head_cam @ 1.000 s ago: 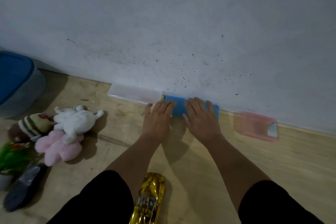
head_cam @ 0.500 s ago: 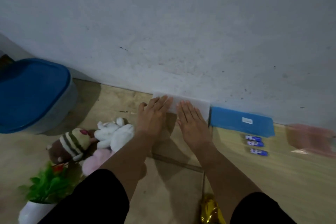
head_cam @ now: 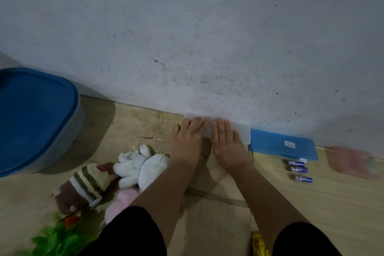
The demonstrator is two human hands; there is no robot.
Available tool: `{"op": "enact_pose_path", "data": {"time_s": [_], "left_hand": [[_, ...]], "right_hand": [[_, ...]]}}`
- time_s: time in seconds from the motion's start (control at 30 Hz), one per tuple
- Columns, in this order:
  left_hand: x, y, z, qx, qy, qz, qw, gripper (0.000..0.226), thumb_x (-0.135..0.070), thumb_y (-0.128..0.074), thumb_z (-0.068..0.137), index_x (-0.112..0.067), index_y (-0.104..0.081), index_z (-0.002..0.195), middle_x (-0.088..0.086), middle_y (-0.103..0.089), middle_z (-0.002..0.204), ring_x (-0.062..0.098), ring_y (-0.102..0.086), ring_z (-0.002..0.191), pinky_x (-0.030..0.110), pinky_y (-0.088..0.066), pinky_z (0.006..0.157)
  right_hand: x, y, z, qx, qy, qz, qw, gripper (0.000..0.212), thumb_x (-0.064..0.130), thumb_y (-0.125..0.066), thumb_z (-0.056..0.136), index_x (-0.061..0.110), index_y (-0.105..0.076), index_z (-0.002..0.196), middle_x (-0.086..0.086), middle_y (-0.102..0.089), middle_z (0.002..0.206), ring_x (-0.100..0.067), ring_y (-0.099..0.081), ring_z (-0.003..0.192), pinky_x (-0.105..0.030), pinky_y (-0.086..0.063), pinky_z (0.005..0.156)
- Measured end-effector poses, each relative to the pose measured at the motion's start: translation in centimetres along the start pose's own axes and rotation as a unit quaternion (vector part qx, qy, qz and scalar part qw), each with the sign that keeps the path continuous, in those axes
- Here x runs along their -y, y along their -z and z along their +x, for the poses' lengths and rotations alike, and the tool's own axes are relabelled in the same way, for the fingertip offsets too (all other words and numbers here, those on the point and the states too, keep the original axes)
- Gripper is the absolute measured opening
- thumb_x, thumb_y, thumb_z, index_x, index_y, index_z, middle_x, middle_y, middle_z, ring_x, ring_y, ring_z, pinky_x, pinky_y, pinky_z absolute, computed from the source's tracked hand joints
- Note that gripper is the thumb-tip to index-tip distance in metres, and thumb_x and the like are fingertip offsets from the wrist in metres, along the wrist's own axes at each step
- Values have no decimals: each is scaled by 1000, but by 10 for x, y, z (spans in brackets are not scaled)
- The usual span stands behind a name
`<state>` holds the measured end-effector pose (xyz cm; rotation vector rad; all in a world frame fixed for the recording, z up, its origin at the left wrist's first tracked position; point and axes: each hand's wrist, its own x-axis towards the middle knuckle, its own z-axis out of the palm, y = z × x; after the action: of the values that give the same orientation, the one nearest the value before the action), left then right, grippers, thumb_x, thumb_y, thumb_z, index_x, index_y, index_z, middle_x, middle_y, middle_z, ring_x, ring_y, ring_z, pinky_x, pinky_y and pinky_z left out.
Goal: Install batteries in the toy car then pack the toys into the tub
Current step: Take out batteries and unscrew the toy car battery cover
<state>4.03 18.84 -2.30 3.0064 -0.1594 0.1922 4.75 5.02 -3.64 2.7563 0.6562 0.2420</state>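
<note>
My left hand (head_cam: 188, 141) and my right hand (head_cam: 227, 143) lie flat, fingers straight, on a white translucent box (head_cam: 241, 133) against the wall. Three blue batteries (head_cam: 298, 170) lie on the wooden floor to the right, in front of a blue flat box (head_cam: 284, 147). The grey tub with its blue lid (head_cam: 31, 118) stands at the far left. Plush toys lie left of my arm: a white one (head_cam: 141, 166), a striped brown one (head_cam: 83, 187), a pink one (head_cam: 122, 199). Only a sliver of the gold toy car (head_cam: 258, 245) shows at the bottom edge.
A pink translucent box (head_cam: 351, 162) sits at the right by the wall. A green artificial plant (head_cam: 56, 239) is at the bottom left. The grey wall (head_cam: 207, 37) closes off the far side. Bare floor lies right of the batteries.
Both hands have shifted from the blue box to the white box on its left. The view has swung left, so the batteries and more of the tub came into sight.
</note>
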Motion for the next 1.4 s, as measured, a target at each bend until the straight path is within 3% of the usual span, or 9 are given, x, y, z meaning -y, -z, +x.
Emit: {"op": "enact_pose_path", "data": {"time_s": [0.17, 0.3, 0.43, 0.57, 0.73, 0.9, 1.0, 1.17, 1.4], "left_hand": [[3, -3, -5, -6, 9, -2, 1000, 65, -22, -72, 67, -32, -55, 130, -6, -61, 119, 20, -51, 93, 34, -42, 72], [2, 1, -1, -6, 14, -26, 1000, 65, -20, -65, 81, -32, -40, 140, -6, -50, 135, 21, -49, 108, 40, -39, 82], [2, -10, -1, -68, 14, -31, 997, 84, -19, -83, 57, -29, -42, 130, -3, -64, 119, 20, -46, 104, 39, -34, 77], [-1, -6, -2, -97, 31, -15, 995, 91, -14, -74, 64, -34, -30, 140, 0, -45, 142, 24, -40, 125, 48, -48, 81], [-2, -9, -5, -128, 33, -5, 991, 94, -8, -65, 68, -31, -18, 146, 1, -22, 151, 27, -26, 134, 55, -45, 89], [-4, -5, -4, -79, 44, 12, 996, 106, -4, -69, 68, -30, -3, 148, -1, -8, 155, 26, -13, 140, 57, -38, 96], [-4, -2, -3, -74, 49, 30, 996, 110, -6, -77, 63, -31, -11, 148, -2, -10, 155, 26, -14, 140, 57, -38, 97], [-1, -2, -1, -81, 42, 48, 995, 103, -17, -79, 63, -32, -19, 145, -2, -17, 153, 26, -22, 137, 57, -38, 96], [0, 0, 0, -71, 33, 50, 996, 104, -40, -80, 59, -30, -20, 145, 0, -18, 151, 28, -23, 135, 58, -39, 95]], "right_hand": [[-9, -5, 8, -4, 83, -65, 994, 39, 13, -27, 98, -9, -48, 124, -25, -63, 118, -39, -64, 102, -43, -57, 73], [-18, 9, 12, 45, 88, -62, 993, 57, 24, -67, 78, -7, -53, 124, -26, -60, 121, -39, -64, 105, -43, -55, 79], [-25, 27, 11, 94, 87, -7, 992, 58, 19, -46, 94, 0, -23, 144, -22, -36, 146, -36, -43, 129, -45, -38, 105], [-32, 36, 12, 1, 60, 26, 998, 71, 23, -78, 65, 11, -47, 127, -13, -65, 105, -25, -63, 88, -38, -54, 76], [-42, 41, 21, -89, -10, 29, 996, 81, 27, -85, 55, 26, -47, 126, -11, -63, 96, -24, -52, 85, -33, -49, 69], [-41, 43, 9, -109, -4, 75, 991, 66, 25, -74, 68, 18, -43, 126, -9, -64, 97, -22, -60, 82, -31, -50, 70], [-34, 30, -9, -24, 42, 118, 992, 48, 42, -39, 90, 13, -45, 128, -7, -66, 112, -23, -65, 100, -35, -51, 88], [-21, 17, -12, 123, 47, 223, 966, 68, 53, -24, 93, 16, -11, 149, -6, -16, 157, -23, -14, 146, -33, 0, 112], [-9, 13, -3, 83, 42, 241, 966, 61, 49, -42, 93, 18, -27, 143, -10, -41, 137, -25, -39, 123, -37, -31, 107]]}}
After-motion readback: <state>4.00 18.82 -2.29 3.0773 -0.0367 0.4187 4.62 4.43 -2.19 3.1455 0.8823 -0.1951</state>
